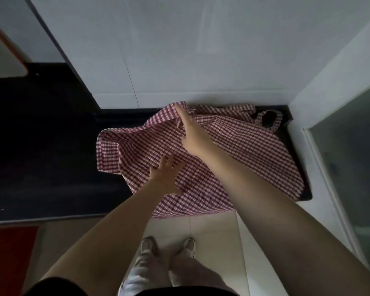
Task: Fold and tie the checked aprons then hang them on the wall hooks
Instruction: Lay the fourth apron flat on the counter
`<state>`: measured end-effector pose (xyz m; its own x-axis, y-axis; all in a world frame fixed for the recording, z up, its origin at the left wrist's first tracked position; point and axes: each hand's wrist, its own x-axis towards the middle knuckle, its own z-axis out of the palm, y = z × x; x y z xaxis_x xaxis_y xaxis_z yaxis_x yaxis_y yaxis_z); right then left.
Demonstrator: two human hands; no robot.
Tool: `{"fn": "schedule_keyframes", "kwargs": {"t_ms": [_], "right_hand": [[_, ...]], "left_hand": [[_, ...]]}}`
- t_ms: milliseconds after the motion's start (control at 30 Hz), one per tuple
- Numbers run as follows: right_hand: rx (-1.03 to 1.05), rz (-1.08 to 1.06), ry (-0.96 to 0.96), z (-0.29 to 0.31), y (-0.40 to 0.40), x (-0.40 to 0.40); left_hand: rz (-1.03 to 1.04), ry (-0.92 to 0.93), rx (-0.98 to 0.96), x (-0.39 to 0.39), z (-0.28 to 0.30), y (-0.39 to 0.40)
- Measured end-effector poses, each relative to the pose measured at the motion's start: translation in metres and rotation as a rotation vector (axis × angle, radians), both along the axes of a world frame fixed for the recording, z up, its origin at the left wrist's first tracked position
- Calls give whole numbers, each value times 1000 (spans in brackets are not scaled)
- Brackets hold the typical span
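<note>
Checked apron (233, 150) over counter (51, 167) edge, beneath both hands.

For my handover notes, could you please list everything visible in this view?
checked apron: one, red and white, spread on the dark counter, near edge overhanging
apron loop: one, checked, far right corner
dark counter: one, black, against the wall
wall: white, behind
red mat: one, floor, lower left
shoes: two, pale, on floor
left hand: flat on apron
right hand: grip on the far edge
</note>
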<state>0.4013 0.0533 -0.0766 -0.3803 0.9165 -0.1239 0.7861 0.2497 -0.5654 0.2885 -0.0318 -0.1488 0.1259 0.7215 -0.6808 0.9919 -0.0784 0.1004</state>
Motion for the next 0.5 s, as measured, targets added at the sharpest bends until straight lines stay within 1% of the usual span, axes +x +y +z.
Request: {"fn": "schedule_keyframes", "kwargs": {"t_ms": [67, 100, 133, 267, 333, 367, 400, 433, 500], "right_hand": [[61, -242, 3, -11, 0, 10], [47, -344, -43, -16, 2, 16], [-15, -397, -126, -23, 4, 22], [-491, -427, -500, -48, -3, 44], [-663, -473, -621, -59, -13, 52], [-708, -457, -659, -61, -20, 53], [-720, -432, -686, -63, -28, 53], [-697, -409, -699, -66, -34, 52], [-627, -370, -702, -71, -41, 49]], "left_hand": [[19, 1, 6, 4, -1, -1], [27, 1, 8, 4, -1, 0], [32, 4, 7, 5, -2, 1], [42, 33, 5, 11, -1, 2], [44, 101, -15, 21, 5, 5], [32, 148, 7, 28, 11, 8], [10, 171, 79, 33, 19, 9], [-35, 153, 209, 38, 24, 10], [-140, 26, 530, 43, 30, 8]]}}
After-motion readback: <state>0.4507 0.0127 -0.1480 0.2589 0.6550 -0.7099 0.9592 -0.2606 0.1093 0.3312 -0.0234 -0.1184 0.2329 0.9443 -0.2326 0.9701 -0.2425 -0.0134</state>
